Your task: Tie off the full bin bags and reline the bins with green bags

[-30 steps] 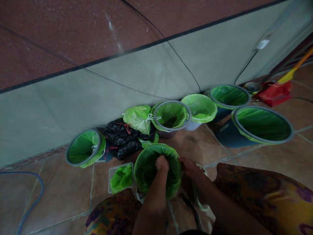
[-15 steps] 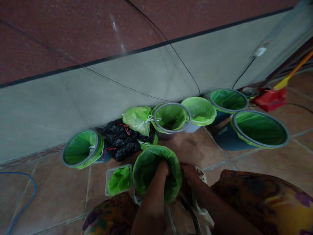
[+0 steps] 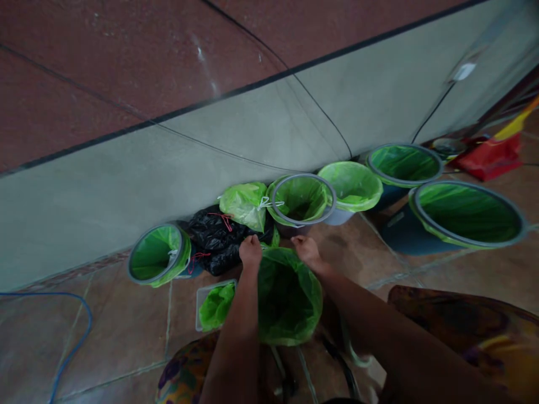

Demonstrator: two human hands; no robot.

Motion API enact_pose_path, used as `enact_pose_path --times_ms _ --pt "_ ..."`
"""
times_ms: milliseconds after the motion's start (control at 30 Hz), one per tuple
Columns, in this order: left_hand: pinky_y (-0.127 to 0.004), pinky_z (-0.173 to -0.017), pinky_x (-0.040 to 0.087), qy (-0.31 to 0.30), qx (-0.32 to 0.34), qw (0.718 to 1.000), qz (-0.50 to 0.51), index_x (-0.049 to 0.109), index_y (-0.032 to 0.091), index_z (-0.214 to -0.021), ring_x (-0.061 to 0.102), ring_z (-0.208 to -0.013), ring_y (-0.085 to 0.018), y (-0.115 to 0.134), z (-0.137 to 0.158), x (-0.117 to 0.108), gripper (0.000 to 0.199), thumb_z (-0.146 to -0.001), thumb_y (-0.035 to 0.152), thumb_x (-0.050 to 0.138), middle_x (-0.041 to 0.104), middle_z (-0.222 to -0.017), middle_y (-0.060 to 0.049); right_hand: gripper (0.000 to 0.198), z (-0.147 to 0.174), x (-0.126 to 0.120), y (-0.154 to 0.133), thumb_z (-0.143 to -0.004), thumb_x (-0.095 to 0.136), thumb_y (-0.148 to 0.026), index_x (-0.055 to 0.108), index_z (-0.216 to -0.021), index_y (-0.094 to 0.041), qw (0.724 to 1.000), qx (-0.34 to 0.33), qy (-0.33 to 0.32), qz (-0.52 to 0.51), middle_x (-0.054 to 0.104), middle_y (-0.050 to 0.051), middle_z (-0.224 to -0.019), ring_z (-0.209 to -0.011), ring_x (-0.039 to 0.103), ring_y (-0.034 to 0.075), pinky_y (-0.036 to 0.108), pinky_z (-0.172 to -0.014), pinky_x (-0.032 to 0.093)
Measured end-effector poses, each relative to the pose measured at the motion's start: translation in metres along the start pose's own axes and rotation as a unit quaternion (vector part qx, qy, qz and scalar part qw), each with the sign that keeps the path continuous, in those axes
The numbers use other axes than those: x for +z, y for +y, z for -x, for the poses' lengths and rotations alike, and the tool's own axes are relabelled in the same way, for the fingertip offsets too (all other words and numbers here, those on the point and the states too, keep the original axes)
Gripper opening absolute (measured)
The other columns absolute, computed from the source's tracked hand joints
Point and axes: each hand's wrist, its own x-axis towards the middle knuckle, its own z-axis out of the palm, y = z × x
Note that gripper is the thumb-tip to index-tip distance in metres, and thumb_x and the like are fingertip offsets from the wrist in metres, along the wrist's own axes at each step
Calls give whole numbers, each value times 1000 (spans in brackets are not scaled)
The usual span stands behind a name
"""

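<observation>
A green plastic bin bag (image 3: pixel 311 303) lines the bin between my legs, its dark mouth facing up at me. At the left of its far rim, my left hand (image 3: pixel 251 252) is closed, with finger and thumb pressed together at the bag's edge. My right hand (image 3: pixel 306 249) is closed in a similar pinch at the right of the same rim. The bin's walls are mostly hidden by the bag and my arms. Left of my left forearm sits a clear plastic tub (image 3: pixel 200 307) with crumpled green bags (image 3: pixel 217 306) in it.
By the wall stand lined bins: a blue one (image 3: pixel 182 264) at left, a grey-rimmed one (image 3: pixel 303 177), a pale one (image 3: pixel 337 216) and two dark blue ones (image 3: pixel 404 227) at right. Tied black bags (image 3: pixel 210 235) and a green bag (image 3: pixel 244 205) lie between. A blue hose (image 3: pixel 89 320) crosses the floor.
My left hand has come out of the lined bin to its far rim. My right hand has moved from the bin's right side up to that rim. The view has shifted slightly.
</observation>
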Motion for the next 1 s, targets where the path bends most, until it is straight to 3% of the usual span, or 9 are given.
enact_pose_path --times_ms 133,333,533,767,1000 --pt "-25 -86 48 -94 45 995 7 77 20 -101 69 -100 -19 -15 -16 23 33 -99 27 44 78 -105 -7 22 -10 10 8 -86 58 -23 80 -89 -19 1000 7 -24 -14 79 7 -97 -88 72 20 26 -80 53" --pt "-25 -97 49 -139 136 979 64 72 18 -118 69 -108 -17 -37 -15 43 29 -94 26 58 75 -118 -7 17 -3 15 30 -76 65 -19 79 -84 -17 986 -63 -113 -109 78 5 -86 -81 72 20 28 -77 55" --pt "-28 -105 47 -137 208 968 27 73 20 -116 67 -113 -19 -50 -13 44 27 -90 23 64 75 -118 -6 30 14 9 32 -78 61 -13 76 -104 -17 981 -145 -119 41 77 7 -107 -97 69 23 32 -91 51" --pt "-30 -105 45 -126 187 971 -79 65 20 -127 65 -117 -21 -56 -4 49 35 -93 22 59 72 -124 -8 32 24 11 26 -86 51 -7 70 -111 -13 968 -140 -95 186 71 13 -120 -115 62 23 33 -105 41" --pt "-32 -99 47 -141 110 969 -172 55 20 -133 65 -115 -23 -68 6 45 41 -92 19 54 70 -121 -12 28 40 11 38 -90 51 -8 66 -113 -4 966 -62 -132 213 73 20 -104 -98 70 25 31 -86 48"
